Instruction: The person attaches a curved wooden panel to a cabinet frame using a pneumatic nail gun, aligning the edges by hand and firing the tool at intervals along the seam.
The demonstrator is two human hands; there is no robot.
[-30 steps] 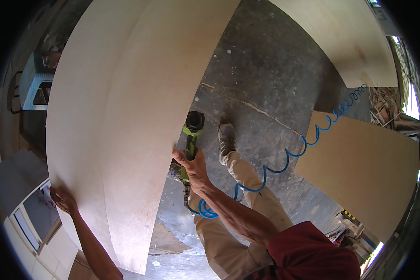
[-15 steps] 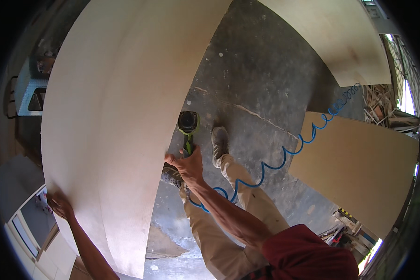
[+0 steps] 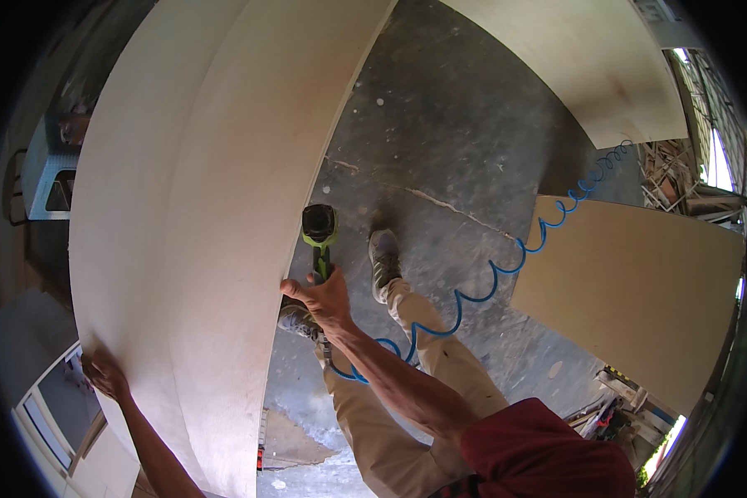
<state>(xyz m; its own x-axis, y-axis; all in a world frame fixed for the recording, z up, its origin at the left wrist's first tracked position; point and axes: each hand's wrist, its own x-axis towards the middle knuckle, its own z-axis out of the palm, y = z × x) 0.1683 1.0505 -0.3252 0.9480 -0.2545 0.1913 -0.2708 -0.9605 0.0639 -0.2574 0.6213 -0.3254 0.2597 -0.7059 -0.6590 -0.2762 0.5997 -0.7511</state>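
so the person's got a big sheet of plywood (image 3: 199, 224) standing on edge, and it's held from both sides. left hand (image 3: 104, 375) is wrapped around the far lower edge, fingers clenched on it, which looks like it's there to keep the sheet from tipping. right hand (image 3: 325, 295) is clamped on the handle of a green and black nail gun (image 3: 319, 236), thumb side pushed up against the near edge of the same sheet, so i'd guess that hand is doing double duty (steadying the board while hanging on to the tool). a blue coiled air hose (image 3: 506, 270) trails off the gun across the concrete floor (image 3: 456, 141) toward the right. two more sheets sit well apart, one top right (image 3: 589, 66), one lower right (image 3: 639, 290).
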